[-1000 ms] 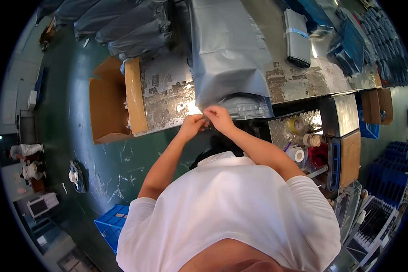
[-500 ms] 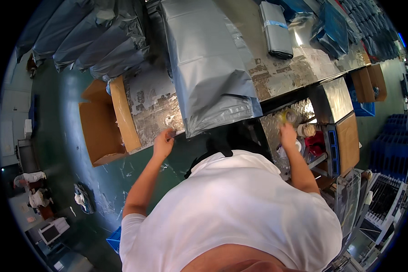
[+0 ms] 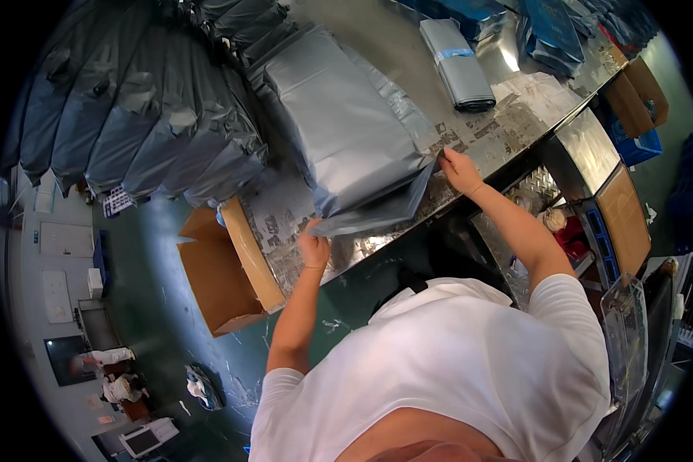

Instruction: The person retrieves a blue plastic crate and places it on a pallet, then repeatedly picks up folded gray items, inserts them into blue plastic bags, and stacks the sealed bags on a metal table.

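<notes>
A large grey plastic bag [image 3: 346,123] lies on the metal-topped table, its bulky body stretching away from me. My left hand [image 3: 313,245] is closed on the near left corner of its mouth. At the near right corner, my right hand [image 3: 460,171] pinches the edge of the same bag. Between the two hands the mouth of the bag is drawn out wide, and a darker inner flap [image 3: 377,223] shows along the table's front edge. What fills the bag is hidden.
Several filled grey bags [image 3: 142,115] stand in a row at the left. A cardboard box [image 3: 231,269] sits against the table's left end. A folded grey stack with a blue band [image 3: 458,65] lies farther back. An open drawer [image 3: 543,192] and metal cabinet [image 3: 589,154] are at the right.
My right hand has left the open drawer and taken the bag's right corner. My left hand has gone from the table edge to the left corner. The mouth is now spread; the view has turned.
</notes>
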Motion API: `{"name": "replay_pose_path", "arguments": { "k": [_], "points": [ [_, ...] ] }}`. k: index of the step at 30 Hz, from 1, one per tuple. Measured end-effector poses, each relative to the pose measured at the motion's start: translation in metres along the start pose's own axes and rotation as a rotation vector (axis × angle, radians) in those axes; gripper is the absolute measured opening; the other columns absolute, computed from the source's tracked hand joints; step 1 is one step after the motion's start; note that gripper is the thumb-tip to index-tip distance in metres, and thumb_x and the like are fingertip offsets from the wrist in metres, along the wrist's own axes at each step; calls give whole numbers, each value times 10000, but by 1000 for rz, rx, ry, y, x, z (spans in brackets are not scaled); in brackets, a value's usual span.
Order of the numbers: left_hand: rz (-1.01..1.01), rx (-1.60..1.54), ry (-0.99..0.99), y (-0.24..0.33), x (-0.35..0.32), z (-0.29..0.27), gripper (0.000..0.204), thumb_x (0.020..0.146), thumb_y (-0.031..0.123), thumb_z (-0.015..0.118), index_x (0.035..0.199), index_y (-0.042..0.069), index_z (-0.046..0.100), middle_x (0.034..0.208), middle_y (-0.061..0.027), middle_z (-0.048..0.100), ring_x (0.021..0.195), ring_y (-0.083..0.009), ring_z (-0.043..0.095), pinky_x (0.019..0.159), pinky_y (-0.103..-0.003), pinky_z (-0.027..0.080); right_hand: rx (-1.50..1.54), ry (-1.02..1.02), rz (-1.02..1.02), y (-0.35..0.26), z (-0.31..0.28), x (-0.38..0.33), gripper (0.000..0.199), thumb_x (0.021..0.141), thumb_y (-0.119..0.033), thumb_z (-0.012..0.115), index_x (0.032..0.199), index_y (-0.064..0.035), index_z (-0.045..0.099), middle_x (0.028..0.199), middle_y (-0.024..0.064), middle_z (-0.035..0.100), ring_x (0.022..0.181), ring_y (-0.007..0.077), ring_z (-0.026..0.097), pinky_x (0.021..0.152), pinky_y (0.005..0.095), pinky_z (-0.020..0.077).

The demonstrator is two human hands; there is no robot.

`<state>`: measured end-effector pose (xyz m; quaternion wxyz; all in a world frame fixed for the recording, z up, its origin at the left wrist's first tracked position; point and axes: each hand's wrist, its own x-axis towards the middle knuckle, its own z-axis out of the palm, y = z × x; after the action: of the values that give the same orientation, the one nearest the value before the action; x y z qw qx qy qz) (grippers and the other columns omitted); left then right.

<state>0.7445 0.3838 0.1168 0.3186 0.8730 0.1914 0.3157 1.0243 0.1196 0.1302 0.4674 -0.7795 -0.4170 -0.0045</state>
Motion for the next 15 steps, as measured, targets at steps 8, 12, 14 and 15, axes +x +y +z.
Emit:
{"name": "replay_pose_path", "arguments": {
  "k": [8, 12, 14, 15],
  "points": [
    [-635, -136, 239, -48, 44, 36, 411, 898, 246, 457, 565, 14, 389, 539, 0, 359, 536, -103, 288, 481, -305, 264, 26, 159, 594, 26, 64, 43, 385, 868, -351, 446, 680, -25, 525, 595, 151, 497, 575, 312, 488, 544, 366, 383],
    [-804, -201, 22, -43, 37, 58, 381, 874, 236, 479, 578, -2, 462, 552, -33, 420, 557, -132, 361, 527, -330, 324, -109, -46, 722, 35, 73, 30, 431, 844, -440, 422, 725, -64, 596, 695, 155, 587, 690, 359, 563, 609, 423, 426],
    [-826, -214, -40, -40, 46, 61, 347, 871, 220, 475, 612, -9, 499, 563, -48, 454, 568, -144, 403, 549, -323, 351, -128, -126, 692, 37, 78, 41, 407, 846, -424, 426, 765, -63, 595, 710, 163, 589, 696, 357, 562, 625, 419, 432],
    [-827, -191, -71, -45, 46, 63, 328, 870, 216, 472, 639, -12, 518, 573, -56, 472, 574, -152, 425, 562, -319, 363, -143, -192, 682, 38, 83, 43, 389, 847, -414, 429, 812, -65, 597, 728, 170, 592, 706, 354, 563, 637, 415, 435]
  ]
}}
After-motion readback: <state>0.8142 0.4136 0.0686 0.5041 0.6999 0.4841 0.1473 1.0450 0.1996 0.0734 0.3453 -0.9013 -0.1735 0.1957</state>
